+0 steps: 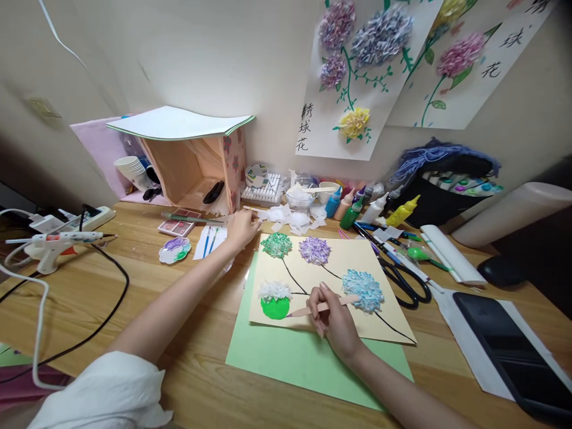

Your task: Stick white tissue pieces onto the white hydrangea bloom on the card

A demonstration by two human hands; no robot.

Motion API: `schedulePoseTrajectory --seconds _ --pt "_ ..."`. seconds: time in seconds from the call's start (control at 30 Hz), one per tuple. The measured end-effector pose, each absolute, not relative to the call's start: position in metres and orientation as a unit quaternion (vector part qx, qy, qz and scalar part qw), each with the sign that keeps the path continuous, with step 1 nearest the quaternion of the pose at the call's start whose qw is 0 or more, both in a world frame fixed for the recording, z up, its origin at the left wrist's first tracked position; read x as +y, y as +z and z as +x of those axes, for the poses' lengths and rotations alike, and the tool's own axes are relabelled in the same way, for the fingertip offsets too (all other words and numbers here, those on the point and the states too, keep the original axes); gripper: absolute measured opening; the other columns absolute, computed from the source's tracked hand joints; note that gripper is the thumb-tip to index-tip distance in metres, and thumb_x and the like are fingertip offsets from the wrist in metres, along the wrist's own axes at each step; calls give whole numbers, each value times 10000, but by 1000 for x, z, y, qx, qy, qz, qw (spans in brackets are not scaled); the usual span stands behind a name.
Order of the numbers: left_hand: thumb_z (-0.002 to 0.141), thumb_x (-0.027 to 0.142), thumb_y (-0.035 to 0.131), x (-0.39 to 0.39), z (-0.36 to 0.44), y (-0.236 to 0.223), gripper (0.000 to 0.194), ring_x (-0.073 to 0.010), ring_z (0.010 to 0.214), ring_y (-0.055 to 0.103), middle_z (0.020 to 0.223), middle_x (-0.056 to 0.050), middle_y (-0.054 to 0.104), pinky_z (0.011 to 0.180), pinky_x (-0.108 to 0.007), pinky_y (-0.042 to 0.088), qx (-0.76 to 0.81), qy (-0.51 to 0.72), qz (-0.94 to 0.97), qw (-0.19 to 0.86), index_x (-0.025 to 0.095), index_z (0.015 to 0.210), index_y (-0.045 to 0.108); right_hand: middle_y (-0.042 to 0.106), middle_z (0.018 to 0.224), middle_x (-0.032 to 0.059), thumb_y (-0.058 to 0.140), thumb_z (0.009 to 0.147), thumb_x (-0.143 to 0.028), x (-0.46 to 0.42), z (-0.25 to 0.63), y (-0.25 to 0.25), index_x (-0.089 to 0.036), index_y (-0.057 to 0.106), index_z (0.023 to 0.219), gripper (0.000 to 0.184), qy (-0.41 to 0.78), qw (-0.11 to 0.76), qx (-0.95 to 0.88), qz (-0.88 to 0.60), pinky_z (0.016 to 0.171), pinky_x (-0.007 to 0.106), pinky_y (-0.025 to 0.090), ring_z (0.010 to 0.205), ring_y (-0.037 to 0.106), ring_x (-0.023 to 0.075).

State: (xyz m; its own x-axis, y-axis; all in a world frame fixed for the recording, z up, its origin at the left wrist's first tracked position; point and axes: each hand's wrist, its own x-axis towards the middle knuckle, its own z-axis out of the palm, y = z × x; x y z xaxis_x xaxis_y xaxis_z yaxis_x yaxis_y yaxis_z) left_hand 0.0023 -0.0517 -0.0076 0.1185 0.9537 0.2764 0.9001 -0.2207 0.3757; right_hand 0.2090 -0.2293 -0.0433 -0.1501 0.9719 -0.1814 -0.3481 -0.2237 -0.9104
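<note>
My right hand [333,319] grips a flat wooden craft stick [308,310] over the cream paper [370,256]. The stick's darkened tip is at the edge of a green paint circle [274,308], whose upper part is covered with crumpled white paper bits [274,291]. Green [276,245], purple [314,249] and blue [363,290] textured flower heads with black stems are also on the sheet. Beyond its top left corner, my left hand [242,228] is closed beside white paper scraps [292,218]; whatever its fingertips may hold is hidden.
Paint bottles [353,211] and a bowl [300,196] stand behind the sheet. Black scissors [404,283] and a phone [504,345] lie to the right. On the left are a paint palette [174,250], brushes [209,241], a glue gun [53,245] with cables, and an open box [187,167].
</note>
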Motion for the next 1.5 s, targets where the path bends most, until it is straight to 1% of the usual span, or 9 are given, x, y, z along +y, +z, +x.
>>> schedulePoseTrajectory --seconds 0.1,0.23,0.4,0.53,0.7,0.83,1.07,1.3,1.5 --pt "798 298 601 -44 17 -7 172 -264 996 568 985 -118 664 868 -381 441 604 217 765 61 170 890 670 414 420 -47 435 857 -603 -230 209 -43 -170 488 519 552 665 493 -375 -417 353 194 226 310 343 53" --pt "770 318 633 -36 35 -6 146 -258 949 599 901 -105 691 805 -340 456 595 169 780 91 188 743 692 406 424 -49 438 847 -613 -230 208 -41 -172 486 513 556 664 490 -381 -418 350 196 216 310 344 55" --pt "687 190 652 -19 44 -8 85 -252 797 645 737 -94 704 696 -318 464 622 122 760 143 172 605 664 400 421 -52 443 845 -613 -229 208 -39 -171 487 511 556 664 492 -378 -418 350 196 208 309 343 53" --pt "680 200 653 -13 36 -1 57 -218 747 643 749 -70 709 671 -291 470 598 138 769 179 167 634 656 402 416 -54 451 845 -607 -229 208 -39 -169 490 512 551 664 493 -381 -413 354 195 207 309 348 52" --pt "785 294 591 -32 11 27 136 -188 803 644 862 -76 706 710 -288 492 561 224 772 200 165 753 620 403 404 -55 443 857 -595 -230 209 -41 -168 496 519 547 664 493 -388 -408 351 196 201 302 348 51" --pt "759 363 653 -80 -9 50 206 -165 764 642 810 -57 690 691 -292 507 459 328 746 352 167 764 591 425 418 -45 427 866 -593 -230 209 -41 -172 499 525 546 652 503 -391 -412 354 201 227 311 352 55" --pt "695 319 731 -157 -11 40 193 -143 687 640 730 -32 696 656 -256 503 419 207 711 525 146 744 661 378 373 -51 407 882 -563 -232 213 -39 -178 484 502 546 610 542 -391 -426 351 199 233 305 317 52" --pt "716 156 676 -179 5 15 92 -157 700 665 748 -50 712 656 -248 503 443 148 741 482 133 803 659 372 371 -44 373 895 -573 -234 214 -39 -185 487 491 571 587 552 -418 -419 352 216 219 316 325 61" --pt "714 129 680 -183 7 10 133 -150 694 641 723 -12 688 625 -237 454 469 144 783 383 160 843 670 491 502 -30 394 925 -522 -242 211 -39 -188 530 618 474 542 504 -518 -429 451 225 333 430 442 83"
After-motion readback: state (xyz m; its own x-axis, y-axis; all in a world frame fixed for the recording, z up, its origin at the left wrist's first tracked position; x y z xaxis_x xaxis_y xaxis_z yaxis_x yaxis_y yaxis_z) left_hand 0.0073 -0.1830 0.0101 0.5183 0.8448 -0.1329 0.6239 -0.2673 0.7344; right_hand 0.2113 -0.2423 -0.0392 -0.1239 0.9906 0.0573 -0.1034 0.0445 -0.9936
